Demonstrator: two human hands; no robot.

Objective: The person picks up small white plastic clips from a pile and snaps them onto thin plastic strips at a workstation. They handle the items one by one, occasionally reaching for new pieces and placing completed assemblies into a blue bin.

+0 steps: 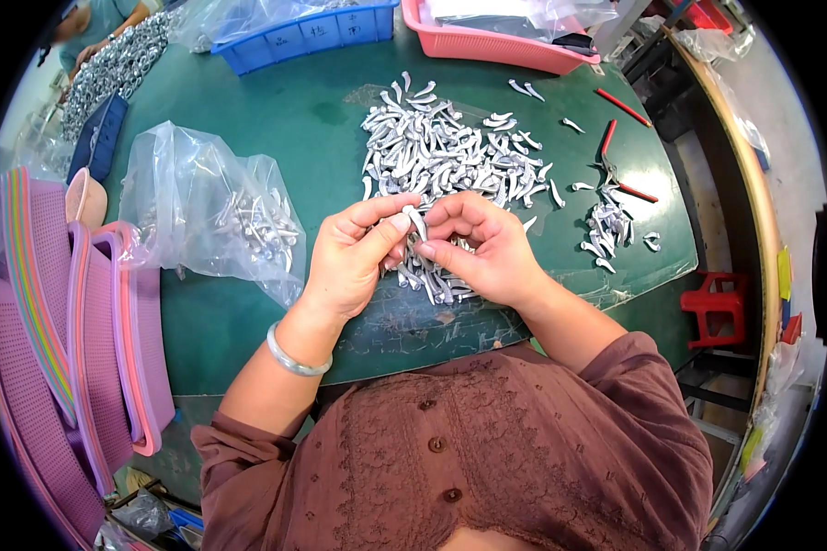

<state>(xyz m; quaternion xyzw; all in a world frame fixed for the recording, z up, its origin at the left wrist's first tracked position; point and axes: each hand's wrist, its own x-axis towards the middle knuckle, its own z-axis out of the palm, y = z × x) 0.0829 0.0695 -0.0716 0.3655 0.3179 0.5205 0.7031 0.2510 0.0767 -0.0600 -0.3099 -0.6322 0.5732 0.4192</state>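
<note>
My left hand (349, 253) pinches a small curved silver metal piece (416, 221) between thumb and forefinger, near its upper end. At the lower end of that piece, the thumb of my right hand (487, 243) presses in, its other fingers curled. Both hands are over the near part of a large heap of similar curved silver pieces (432, 151) on the green table (326, 101). A smaller pile of these pieces (609, 225) lies to the right, beside red-handled pliers (608, 151). On the left, a clear plastic bag (193, 174) contains more silver pieces.
A blue bin (312, 37) and a pink basket (496, 46) stand along the far edge. Purple baskets (92, 340) are stacked at the left. Near a heap of metal rings (124, 69), another person (101, 32) sits at far left. A red stool (712, 308) stands at right.
</note>
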